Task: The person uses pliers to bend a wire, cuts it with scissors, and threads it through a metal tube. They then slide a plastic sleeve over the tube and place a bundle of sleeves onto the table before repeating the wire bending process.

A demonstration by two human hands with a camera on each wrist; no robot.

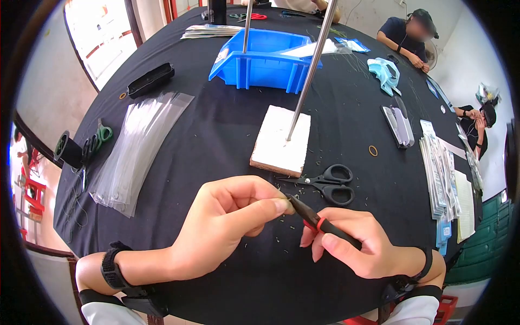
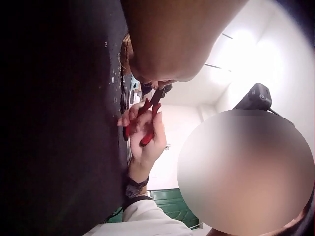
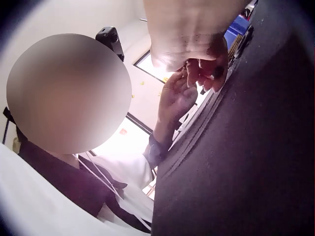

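My left hand [image 1: 227,227] pinches something tiny between thumb and index finger; what it is cannot be made out. Pliers [image 1: 301,208] with dark jaws and red-and-black handles lie in my right hand [image 1: 365,241], its fingers wrapped round the grips. Their tip meets the left fingertips. The left wrist view shows the red handles [image 2: 156,109] spread in the right palm. From the right wrist, the left hand [image 3: 176,101] appears behind the right fingers, which hide most of the tool. Just beyond the hands, black scissors [image 1: 309,181] rest on the dark cloth beside a white block [image 1: 276,149].
A metal rod [image 1: 312,70] rises from the block. Behind it stands a blue bin [image 1: 265,67]. Clear plastic sleeves [image 1: 138,146], a thread spool [image 1: 67,149] and green-handled scissors [image 1: 103,132] lie left. A stapler [image 1: 398,124] and stacked packets [image 1: 436,173] are right. Small clippings dot the cloth.
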